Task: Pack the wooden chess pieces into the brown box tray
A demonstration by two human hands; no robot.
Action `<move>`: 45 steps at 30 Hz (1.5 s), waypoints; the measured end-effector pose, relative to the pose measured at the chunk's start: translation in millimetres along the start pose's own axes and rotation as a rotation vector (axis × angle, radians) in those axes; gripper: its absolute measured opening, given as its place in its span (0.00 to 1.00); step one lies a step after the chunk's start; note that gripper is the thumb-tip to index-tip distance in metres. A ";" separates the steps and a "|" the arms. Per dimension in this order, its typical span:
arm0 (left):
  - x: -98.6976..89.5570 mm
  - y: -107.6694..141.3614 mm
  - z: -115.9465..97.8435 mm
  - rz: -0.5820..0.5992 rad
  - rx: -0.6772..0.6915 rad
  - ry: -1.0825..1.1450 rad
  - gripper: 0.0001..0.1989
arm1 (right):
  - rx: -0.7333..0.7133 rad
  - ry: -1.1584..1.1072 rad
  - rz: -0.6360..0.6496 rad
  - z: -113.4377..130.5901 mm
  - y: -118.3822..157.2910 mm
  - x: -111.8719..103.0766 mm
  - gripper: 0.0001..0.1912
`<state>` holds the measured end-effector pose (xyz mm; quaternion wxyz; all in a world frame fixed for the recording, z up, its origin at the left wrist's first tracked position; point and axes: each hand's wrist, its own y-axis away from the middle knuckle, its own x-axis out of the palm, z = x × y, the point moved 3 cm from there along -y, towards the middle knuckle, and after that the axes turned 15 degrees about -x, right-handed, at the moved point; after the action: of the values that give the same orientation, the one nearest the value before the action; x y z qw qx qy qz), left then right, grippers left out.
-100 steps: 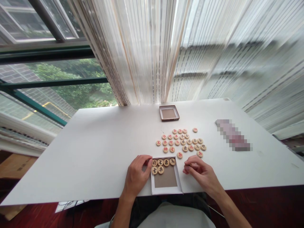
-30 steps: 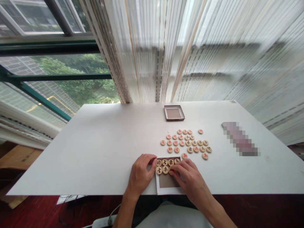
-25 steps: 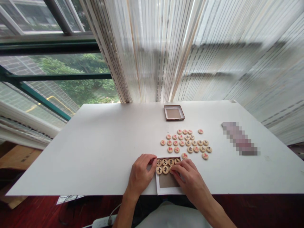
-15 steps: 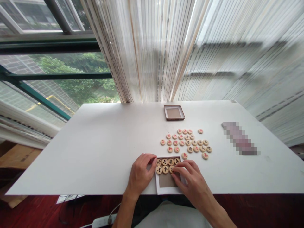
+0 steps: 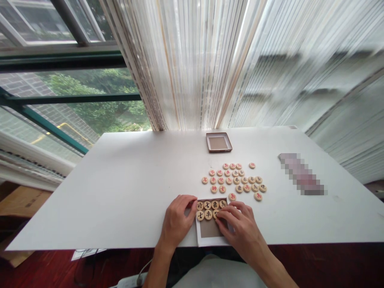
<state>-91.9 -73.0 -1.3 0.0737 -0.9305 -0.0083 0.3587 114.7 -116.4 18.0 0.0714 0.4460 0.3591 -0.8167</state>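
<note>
An open box [image 5: 207, 241] with white sides and a brown bottom lies at the table's front edge. Two rows of round wooden pieces with black characters fill its back part. My left hand [image 5: 179, 218] is curled at the box's left side, thumb and fingers around its back left corner. On the other side, my right hand [image 5: 241, 226] pinches a piece [image 5: 215, 214] at the right end of the second row, partly covering it. Behind the box lie several loose pieces with red characters [image 5: 232, 197] and black characters [image 5: 255, 187], spread in uneven rows.
A brown-rimmed box lid [image 5: 219, 151] rests near the back of the white table [image 5: 135, 188]. A blurred, pixelated item [image 5: 301, 174] lies to the right. Beyond the table's back edge hang string curtains [image 5: 192, 72]. A power strip [image 5: 132, 281] is below the front edge.
The whole view has shifted slightly. Both hands keep nearly the same places at the box, and the pieces have not visibly moved.
</note>
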 end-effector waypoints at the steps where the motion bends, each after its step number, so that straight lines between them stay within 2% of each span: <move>1: 0.1 0.0 0.3 0.001 0.001 0.002 0.06 | 0.001 0.003 0.001 -0.2 0.0 0.4 0.09; 10: 0.8 -0.8 -0.1 -0.013 0.010 0.010 0.07 | -0.012 0.007 -0.012 1.5 -0.8 -3.6 0.07; 14: 0.5 -0.2 0.0 -0.020 0.010 0.001 0.06 | -0.004 0.027 -0.075 -3.8 3.1 -11.9 0.06; 22: 0.2 -0.5 0.1 -0.018 0.007 -0.001 0.07 | 0.115 0.170 -0.218 -50.5 28.3 -38.8 0.06; 28: 1.5 -0.7 1.6 -0.022 0.011 0.001 0.07 | 0.237 0.307 -0.232 -84.8 48.8 -55.7 0.10; 33: 2.1 -1.0 1.2 -0.034 0.021 -0.002 0.08 | 0.265 0.319 -0.248 -98.4 54.0 -64.7 0.12; 45: 1.3 -0.1 1.0 -0.021 -0.004 -0.017 0.07 | 0.252 0.306 -0.292 -123.1 47.3 -87.5 0.13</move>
<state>-91.6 -72.7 -2.9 0.0755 -0.9273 -0.0192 0.3660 270.6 -88.8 19.2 -0.1587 0.5132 0.3216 -0.7797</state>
